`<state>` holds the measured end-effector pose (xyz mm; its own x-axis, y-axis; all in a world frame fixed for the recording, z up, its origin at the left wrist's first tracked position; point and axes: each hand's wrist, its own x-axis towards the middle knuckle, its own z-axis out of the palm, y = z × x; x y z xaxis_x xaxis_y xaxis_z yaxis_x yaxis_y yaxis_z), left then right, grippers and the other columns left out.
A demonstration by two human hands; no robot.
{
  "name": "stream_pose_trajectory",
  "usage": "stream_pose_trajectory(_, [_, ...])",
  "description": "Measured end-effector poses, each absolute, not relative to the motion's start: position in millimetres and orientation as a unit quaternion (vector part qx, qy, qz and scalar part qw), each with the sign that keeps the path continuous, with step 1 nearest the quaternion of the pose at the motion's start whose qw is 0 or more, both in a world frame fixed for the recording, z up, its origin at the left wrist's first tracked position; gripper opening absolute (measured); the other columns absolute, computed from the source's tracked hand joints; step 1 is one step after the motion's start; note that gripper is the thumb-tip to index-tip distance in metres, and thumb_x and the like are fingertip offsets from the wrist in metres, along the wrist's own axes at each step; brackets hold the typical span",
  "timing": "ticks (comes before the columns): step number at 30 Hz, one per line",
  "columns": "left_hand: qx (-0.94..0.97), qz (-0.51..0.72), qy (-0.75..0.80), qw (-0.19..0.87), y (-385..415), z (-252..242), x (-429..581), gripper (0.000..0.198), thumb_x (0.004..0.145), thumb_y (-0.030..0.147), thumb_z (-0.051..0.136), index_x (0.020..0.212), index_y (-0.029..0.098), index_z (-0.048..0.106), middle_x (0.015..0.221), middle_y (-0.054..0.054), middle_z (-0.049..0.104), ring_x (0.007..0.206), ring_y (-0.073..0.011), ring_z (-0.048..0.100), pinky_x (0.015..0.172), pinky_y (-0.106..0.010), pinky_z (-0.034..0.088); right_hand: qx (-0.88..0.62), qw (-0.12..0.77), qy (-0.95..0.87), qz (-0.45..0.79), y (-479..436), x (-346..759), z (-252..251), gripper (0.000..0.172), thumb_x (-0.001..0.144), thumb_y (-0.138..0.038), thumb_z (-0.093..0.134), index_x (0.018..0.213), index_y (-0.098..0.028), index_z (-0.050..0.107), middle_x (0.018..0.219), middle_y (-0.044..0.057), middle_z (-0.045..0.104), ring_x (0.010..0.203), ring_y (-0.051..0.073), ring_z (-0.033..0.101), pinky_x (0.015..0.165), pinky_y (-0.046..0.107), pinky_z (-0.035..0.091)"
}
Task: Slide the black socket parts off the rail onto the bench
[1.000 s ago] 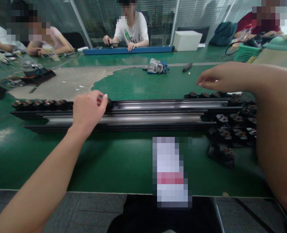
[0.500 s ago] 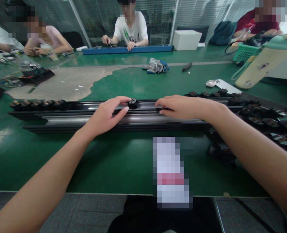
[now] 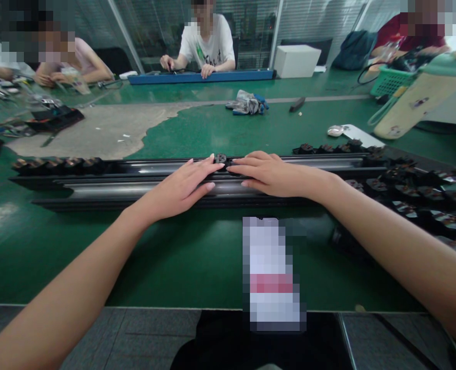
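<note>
A small black block (image 3: 221, 158), perhaps a socket module, sits in the rear of two long black metal channels (image 3: 147, 167). My left hand (image 3: 182, 187) lies over the channels from the left, its fingers stretched out and tips against the block's left and front sides. From the right, my right hand (image 3: 272, 172) reaches in with straight fingers, their tips at the block's right side. Both thumbs are apart from the fingers, over the front channel (image 3: 105, 190). Part of the block is hidden behind the fingertips.
Several black modules crowd the channels' right end (image 3: 409, 190), and a row (image 3: 58, 165) stands at the left. A blurred phone-like object (image 3: 272, 267) lies at the front edge. Gloves (image 3: 247, 103), a bottle (image 3: 424, 100) and a co-worker with a blue bar (image 3: 201, 77) are beyond.
The block has shifted slightly right along the rear channel. My left hand has followed it rightward, fingers straighter. My right hand has moved left, up to the block.
</note>
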<state>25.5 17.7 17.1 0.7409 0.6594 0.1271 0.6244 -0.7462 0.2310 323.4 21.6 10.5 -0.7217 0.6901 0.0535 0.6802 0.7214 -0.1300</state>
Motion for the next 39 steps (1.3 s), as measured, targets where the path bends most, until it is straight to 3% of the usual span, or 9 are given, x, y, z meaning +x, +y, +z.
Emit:
stream_pose_trajectory(6, [0.923, 0.082, 0.365, 0.091, 21, 16, 24, 0.071, 0.113, 0.058, 0.023, 0.174, 0.022, 0.022, 0.179, -0.010, 0.028, 0.168, -0.0267, 0.022, 0.136, -0.059, 0.009, -0.372, 0.076, -0.923, 0.063, 17, 318, 11, 0.064, 0.111, -0.038, 0.035, 0.174, -0.034, 0.026, 0.176, 0.011, 0.032, 0.155, 0.037, 0.037, 0.114, 0.070, 0.040])
stream_pose_trajectory(12, [0.927, 0.070, 0.354, 0.103, 20, 15, 24, 0.070, 0.113, 0.057, 0.021, 0.176, 0.028, 0.012, 0.181, -0.007, 0.023, 0.169, -0.0287, 0.017, 0.135, -0.061, 0.000, -0.396, 0.053, -0.916, 0.041, 19, 312, 9, 0.060, 0.113, -0.038, 0.034, 0.173, -0.037, 0.032, 0.180, 0.013, 0.018, 0.159, 0.042, 0.028, 0.111, 0.075, 0.039])
stream_pose_trajectory(20, [0.898, 0.177, 0.395, 0.081, 16, 13, 32, 0.068, 0.112, 0.055, 0.027, 0.171, 0.022, 0.029, 0.174, -0.014, 0.039, 0.162, -0.0308, 0.037, 0.135, -0.061, 0.015, -0.385, 0.083, -0.919, 0.005, 27, 303, 0, 0.056, 0.113, -0.038, 0.032, 0.169, -0.036, 0.041, 0.182, 0.014, 0.011, 0.155, 0.044, 0.030, 0.105, 0.073, 0.041])
stream_pose_trajectory(26, [0.900, 0.156, 0.403, 0.061, 17, 11, 30, 0.065, 0.111, 0.054, 0.028, 0.160, 0.015, 0.045, 0.168, -0.016, 0.048, 0.158, -0.0302, 0.042, 0.135, -0.058, 0.019, -0.386, 0.091, -0.918, -0.031, 23, 300, 4, 0.053, 0.113, -0.035, 0.029, 0.161, -0.032, 0.052, 0.172, 0.017, 0.036, 0.148, 0.040, 0.040, 0.108, 0.067, 0.038])
stream_pose_trajectory(32, [0.902, 0.140, 0.405, 0.055, 14, 15, 30, 0.061, 0.111, 0.053, 0.028, 0.157, 0.019, 0.049, 0.168, -0.014, 0.049, 0.157, -0.0296, 0.042, 0.134, -0.061, 0.017, -0.380, 0.093, -0.919, -0.039, 27, 316, 22, 0.050, 0.112, -0.033, 0.031, 0.138, -0.023, 0.072, 0.140, 0.019, 0.060, 0.123, 0.032, 0.056, 0.105, 0.052, 0.040])
stream_pose_trajectory(39, [0.905, 0.144, 0.395, 0.060, 15, 15, 29, 0.058, 0.111, 0.052, 0.028, 0.153, 0.019, 0.052, 0.167, -0.014, 0.051, 0.157, -0.0279, 0.044, 0.134, -0.061, 0.016, -0.396, 0.055, -0.917, 0.011, 41, 350, 41, 0.036, 0.106, -0.037, 0.046, 0.113, -0.022, 0.078, 0.109, 0.013, 0.065, 0.100, 0.025, 0.057, 0.092, 0.039, 0.045])
